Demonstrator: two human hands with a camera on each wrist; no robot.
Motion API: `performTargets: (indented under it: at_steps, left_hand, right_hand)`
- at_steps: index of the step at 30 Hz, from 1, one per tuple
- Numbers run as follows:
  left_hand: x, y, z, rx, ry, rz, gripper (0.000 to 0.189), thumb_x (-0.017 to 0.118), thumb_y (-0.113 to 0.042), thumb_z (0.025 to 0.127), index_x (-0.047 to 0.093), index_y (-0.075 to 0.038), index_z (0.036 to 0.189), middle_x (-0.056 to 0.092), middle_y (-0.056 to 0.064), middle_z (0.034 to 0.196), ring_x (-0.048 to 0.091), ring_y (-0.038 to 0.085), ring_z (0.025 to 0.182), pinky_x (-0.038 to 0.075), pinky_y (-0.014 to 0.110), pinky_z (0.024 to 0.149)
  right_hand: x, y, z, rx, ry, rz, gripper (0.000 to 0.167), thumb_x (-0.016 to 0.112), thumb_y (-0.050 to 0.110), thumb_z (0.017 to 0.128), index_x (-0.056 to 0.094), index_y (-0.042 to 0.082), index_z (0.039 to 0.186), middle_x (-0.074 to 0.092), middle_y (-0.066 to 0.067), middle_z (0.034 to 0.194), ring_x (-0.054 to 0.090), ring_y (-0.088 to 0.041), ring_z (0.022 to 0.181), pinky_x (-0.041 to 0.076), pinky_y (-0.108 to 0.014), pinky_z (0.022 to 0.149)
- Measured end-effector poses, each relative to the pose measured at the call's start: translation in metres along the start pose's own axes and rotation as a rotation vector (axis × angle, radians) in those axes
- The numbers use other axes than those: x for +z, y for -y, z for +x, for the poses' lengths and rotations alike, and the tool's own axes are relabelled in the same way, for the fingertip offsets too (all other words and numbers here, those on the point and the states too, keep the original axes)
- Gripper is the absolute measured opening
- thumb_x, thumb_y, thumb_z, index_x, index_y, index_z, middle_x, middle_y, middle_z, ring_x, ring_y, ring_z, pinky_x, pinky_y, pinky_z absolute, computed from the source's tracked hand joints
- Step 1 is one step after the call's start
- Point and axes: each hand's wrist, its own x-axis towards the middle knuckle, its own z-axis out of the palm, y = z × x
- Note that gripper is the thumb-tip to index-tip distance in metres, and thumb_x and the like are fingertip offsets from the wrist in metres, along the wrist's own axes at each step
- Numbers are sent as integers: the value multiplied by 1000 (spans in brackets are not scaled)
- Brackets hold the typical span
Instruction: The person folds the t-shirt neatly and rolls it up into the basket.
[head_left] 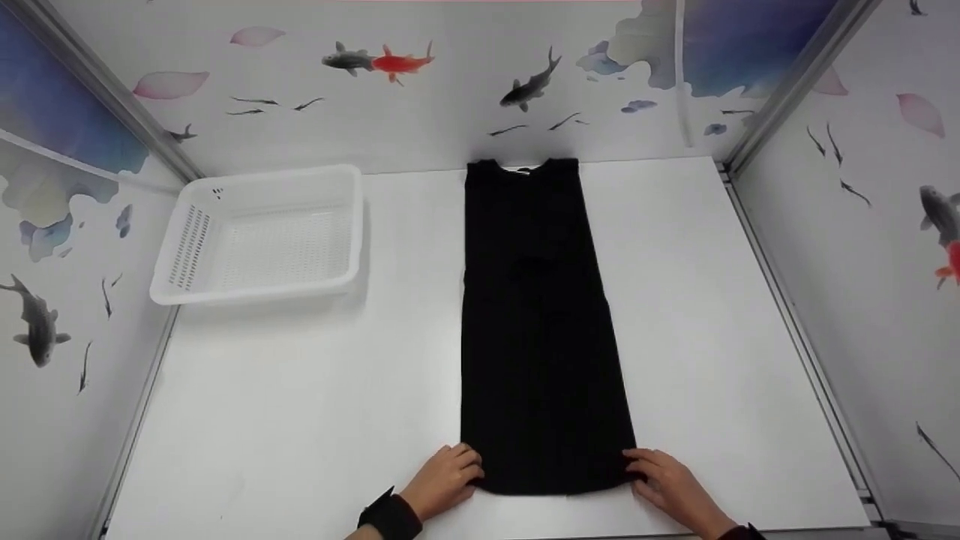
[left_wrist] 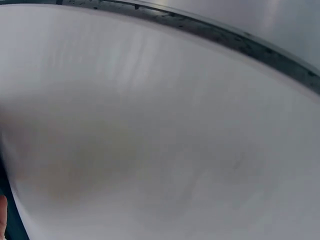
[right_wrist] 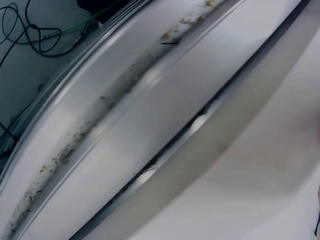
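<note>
A long black garment (head_left: pixel 536 322) lies flat on the white table, its scooped neckline at the far edge and its hem toward me. No sleeves show at its sides. At the lower left corner of the hem, my left hand (head_left: pixel 448 478) pinches the cloth with bent fingers. My right hand (head_left: pixel 671 480) holds the opposite corner between thumb and fingers. In the left wrist view, a bit of a finger (left_wrist: pixel 3 216) and a dark strip of the garment (left_wrist: pixel 15 220) show at the left edge. The right wrist view catches mostly the table's edge.
A white perforated plastic basket (head_left: pixel 259 292) stands at the back left of the white table (head_left: pixel 315 405). Printed panels with fish surround the table on the left, back and right. Dark cables (right_wrist: pixel 42 35) lie beyond the metal table edge (right_wrist: pixel 130 135).
</note>
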Motion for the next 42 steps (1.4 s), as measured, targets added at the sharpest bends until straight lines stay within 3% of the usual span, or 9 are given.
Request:
performTargets:
  at_steps: [7,14,18,23,30,35,42]
  left_hand:
    - [-2,-3,3,6,-66,-115,21,80,-2,72,70,-9,89,63,0,91,58,11,86,49,17,78]
    - [-5,-2,1,13,-55,-228,36,73,8,70,68,-9,101,59,3,96,56,15,90,49,22,81]
    - [-8,-1,3,-28,-81,-238,27,76,6,74,68,-7,97,60,3,95,60,14,88,50,20,80]
    - [-13,3,11,-89,-166,-239,17,79,-3,78,70,-6,92,65,1,89,64,12,82,51,17,75]
    - [-22,22,29,-166,-308,-305,20,78,2,77,69,-5,93,68,3,86,64,13,76,51,16,68]
    - [-29,37,45,-271,-324,-335,16,76,2,81,70,-2,95,68,6,87,64,15,74,52,20,62]
    - [-27,51,64,-403,-294,-356,13,70,2,86,68,0,99,68,9,94,65,20,81,55,27,68]
  right_hand:
    - [-2,-2,6,-20,11,116,50,77,-20,53,65,5,94,63,-2,92,64,-16,80,46,-8,77]
    - [-6,-4,8,-29,59,176,58,70,-25,49,64,4,99,61,-3,96,63,-17,85,42,-6,83]
    - [-8,-5,12,50,55,238,49,72,-25,56,64,6,93,63,-3,89,61,-12,79,46,-10,71]
    - [-15,-5,25,197,5,270,35,73,-20,67,67,5,90,65,-4,83,56,-3,71,46,-18,57]
    - [-24,-8,57,370,-111,227,26,74,-16,70,69,4,87,66,-1,79,54,1,70,45,-16,58]
    - [-26,-15,77,503,-114,216,20,72,-12,76,70,1,90,67,-5,83,56,1,74,48,-19,62]
    - [-21,-28,98,554,-93,231,15,69,-9,83,70,-2,97,69,-13,93,59,-5,81,48,-21,66]
